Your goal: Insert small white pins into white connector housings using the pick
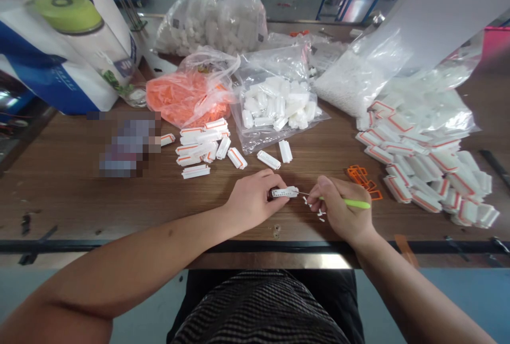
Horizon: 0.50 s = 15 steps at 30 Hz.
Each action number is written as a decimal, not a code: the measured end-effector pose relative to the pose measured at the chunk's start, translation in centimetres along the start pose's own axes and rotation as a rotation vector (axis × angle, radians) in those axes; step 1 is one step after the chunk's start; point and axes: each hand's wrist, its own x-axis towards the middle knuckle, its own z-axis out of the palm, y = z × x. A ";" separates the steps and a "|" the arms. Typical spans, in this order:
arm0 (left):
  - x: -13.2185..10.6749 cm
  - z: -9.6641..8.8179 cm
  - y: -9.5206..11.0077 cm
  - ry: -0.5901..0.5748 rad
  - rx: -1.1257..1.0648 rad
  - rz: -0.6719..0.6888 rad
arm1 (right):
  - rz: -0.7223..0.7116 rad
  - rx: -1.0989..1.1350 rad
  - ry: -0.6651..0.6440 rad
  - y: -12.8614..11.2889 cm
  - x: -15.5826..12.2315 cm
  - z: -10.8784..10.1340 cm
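Note:
Between the thumb and fingers of my left hand [255, 198] is a small white plastic housing [285, 192], lying near the table's front with a row of small dark marks along it. My right hand [338, 203] is closed round a lime-green handled pick [356, 203]. Its thin metal shaft points left and its tip meets the right end of the housing. Below the shaft lie several tiny white plastic pieces [320, 213]. Just beyond my right hand sits a small heap of orange rectangular frames [360, 178].
White housings with orange strips lie in a left group [203, 145] and a larger right pile [430, 169]. Behind are a bag of orange parts [191, 97], an open bag of white housings [279, 102] and a bag of tiny white pieces [354, 78]. A green-lidded bottle [95, 41] stands left.

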 end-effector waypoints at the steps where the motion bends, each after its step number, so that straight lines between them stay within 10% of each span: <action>1: 0.0 0.0 0.0 0.000 0.003 -0.001 | -0.005 -0.009 -0.003 0.0 0.0 0.0; 15: 0.0 0.0 -0.1 0.004 -0.020 0.001 | 0.066 0.096 0.063 -0.2 -0.1 0.0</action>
